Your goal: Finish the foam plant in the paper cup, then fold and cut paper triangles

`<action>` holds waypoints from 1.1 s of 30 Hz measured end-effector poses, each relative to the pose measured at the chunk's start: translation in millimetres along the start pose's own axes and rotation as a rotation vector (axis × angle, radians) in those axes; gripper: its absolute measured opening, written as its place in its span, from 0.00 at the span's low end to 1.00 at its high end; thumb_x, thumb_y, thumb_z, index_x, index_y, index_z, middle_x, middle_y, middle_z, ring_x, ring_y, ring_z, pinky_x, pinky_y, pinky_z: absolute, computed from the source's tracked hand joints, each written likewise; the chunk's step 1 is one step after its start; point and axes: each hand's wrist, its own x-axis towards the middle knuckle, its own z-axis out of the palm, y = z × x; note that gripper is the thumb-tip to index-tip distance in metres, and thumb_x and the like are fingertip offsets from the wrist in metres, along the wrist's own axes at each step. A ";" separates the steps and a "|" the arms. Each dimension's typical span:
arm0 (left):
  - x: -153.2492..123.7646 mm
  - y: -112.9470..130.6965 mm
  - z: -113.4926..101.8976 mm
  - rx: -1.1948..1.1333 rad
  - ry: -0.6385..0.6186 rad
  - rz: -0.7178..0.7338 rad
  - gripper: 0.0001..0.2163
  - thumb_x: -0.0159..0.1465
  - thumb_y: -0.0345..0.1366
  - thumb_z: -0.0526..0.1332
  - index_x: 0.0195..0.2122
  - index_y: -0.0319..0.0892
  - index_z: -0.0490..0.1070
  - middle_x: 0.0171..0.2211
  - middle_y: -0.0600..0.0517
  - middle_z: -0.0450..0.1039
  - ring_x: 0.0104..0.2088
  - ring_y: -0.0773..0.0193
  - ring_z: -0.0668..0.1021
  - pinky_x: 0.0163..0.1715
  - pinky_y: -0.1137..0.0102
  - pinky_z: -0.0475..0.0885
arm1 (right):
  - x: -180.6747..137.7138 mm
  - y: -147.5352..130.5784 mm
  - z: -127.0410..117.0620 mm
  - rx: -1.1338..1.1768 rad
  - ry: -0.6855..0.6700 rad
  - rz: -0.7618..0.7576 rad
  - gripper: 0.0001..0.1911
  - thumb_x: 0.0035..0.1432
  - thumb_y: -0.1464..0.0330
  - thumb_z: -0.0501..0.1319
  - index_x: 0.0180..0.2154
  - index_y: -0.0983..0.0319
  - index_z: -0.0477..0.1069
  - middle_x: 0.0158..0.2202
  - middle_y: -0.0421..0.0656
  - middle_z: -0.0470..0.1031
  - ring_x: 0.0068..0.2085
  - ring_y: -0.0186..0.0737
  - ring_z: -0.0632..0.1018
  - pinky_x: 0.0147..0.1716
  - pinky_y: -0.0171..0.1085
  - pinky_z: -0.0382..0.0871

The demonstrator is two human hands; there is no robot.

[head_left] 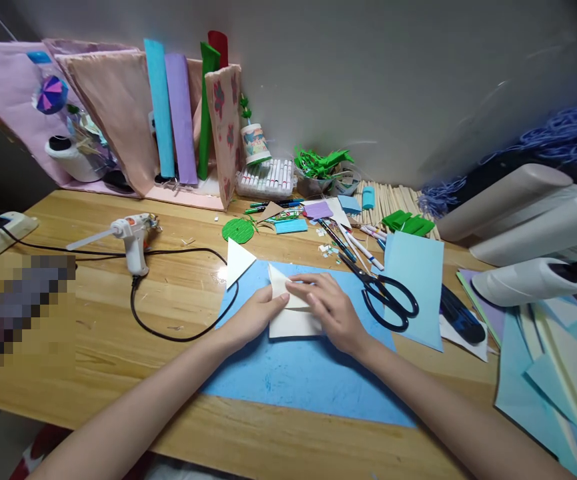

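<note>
A folded piece of cream-white paper (293,325) lies on a blue sheet (293,387), with a pointed flap standing up at its upper left. My left hand (255,313) grips the paper's left side, its thumb on top. From the right, my right hand (335,310) holds the folded flap, fingertips close to the left thumb; part of the paper is hidden under it. A white paper triangle (239,263) rests just beyond my left hand. To the right of my right hand lie black-handled scissors (383,293), partly over a light blue sheet (421,280).
A glue gun (135,243) with a looping black cord (155,337) stands at left. Markers (268,179), paper scraps (318,210), and wooden sticks (395,203) line the back. At right are a dark blue cutter-like tool (461,313), a white bottle (528,281) and stacked papers (533,373).
</note>
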 end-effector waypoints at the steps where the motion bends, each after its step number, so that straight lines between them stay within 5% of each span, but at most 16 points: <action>1: -1.6 0.9 -0.7 0.049 -0.034 -0.039 0.17 0.57 0.43 0.60 0.42 0.35 0.69 0.35 0.47 0.74 0.33 0.62 0.73 0.33 0.71 0.65 | 1.3 0.9 -0.5 0.126 0.020 0.098 0.15 0.62 0.67 0.48 0.46 0.59 0.69 0.44 0.46 0.71 0.45 0.42 0.70 0.43 0.44 0.66; 5: -6.7 2.1 0.3 0.243 -0.191 -0.117 0.16 0.59 0.44 0.56 0.39 0.35 0.70 0.33 0.48 0.73 0.31 0.63 0.72 0.31 0.71 0.64 | 7.0 6.9 0.9 0.553 -0.086 0.384 0.15 0.53 0.63 0.60 0.43 0.61 0.68 0.35 0.43 0.72 0.35 0.37 0.73 0.32 0.35 0.67; 7: -7.0 1.2 2.1 0.347 -0.130 -0.080 0.15 0.58 0.43 0.56 0.38 0.36 0.70 0.32 0.49 0.73 0.30 0.63 0.72 0.29 0.72 0.64 | 8.6 8.7 1.9 0.622 -0.123 0.427 0.12 0.51 0.63 0.62 0.37 0.62 0.70 0.32 0.42 0.71 0.33 0.36 0.72 0.32 0.34 0.66; 13: -4.7 -0.9 2.6 0.604 0.259 0.139 0.11 0.53 0.41 0.62 0.23 0.38 0.65 0.22 0.57 0.64 0.25 0.69 0.66 0.23 0.76 0.58 | 9.6 7.4 2.8 0.629 0.040 0.501 0.11 0.50 0.62 0.62 0.29 0.62 0.66 0.25 0.37 0.65 0.26 0.31 0.67 0.24 0.30 0.62; 22: -4.2 -5.5 0.0 0.566 0.297 0.128 0.13 0.55 0.43 0.60 0.22 0.38 0.66 0.19 0.58 0.61 0.22 0.71 0.63 0.21 0.76 0.55 | 7.6 9.5 4.2 0.681 -0.041 0.530 0.13 0.52 0.60 0.60 0.32 0.62 0.63 0.24 0.36 0.65 0.22 0.30 0.66 0.18 0.29 0.60; 27: -3.0 -2.2 -0.2 0.554 0.318 0.181 0.13 0.59 0.43 0.56 0.24 0.39 0.65 0.21 0.57 0.62 0.23 0.70 0.64 0.22 0.76 0.57 | 4.6 8.7 2.6 0.505 -0.221 0.494 0.14 0.55 0.58 0.57 0.32 0.63 0.64 0.24 0.36 0.63 0.23 0.29 0.64 0.19 0.29 0.55; 33: -5.2 -6.3 5.0 0.584 0.205 0.239 0.11 0.64 0.41 0.50 0.30 0.40 0.63 0.26 0.56 0.64 0.28 0.68 0.67 0.26 0.74 0.61 | -1.7 0.2 10.6 0.232 -0.058 0.460 0.18 0.62 0.57 0.46 0.29 0.62 0.62 0.23 0.37 0.62 0.25 0.32 0.64 0.24 0.31 0.55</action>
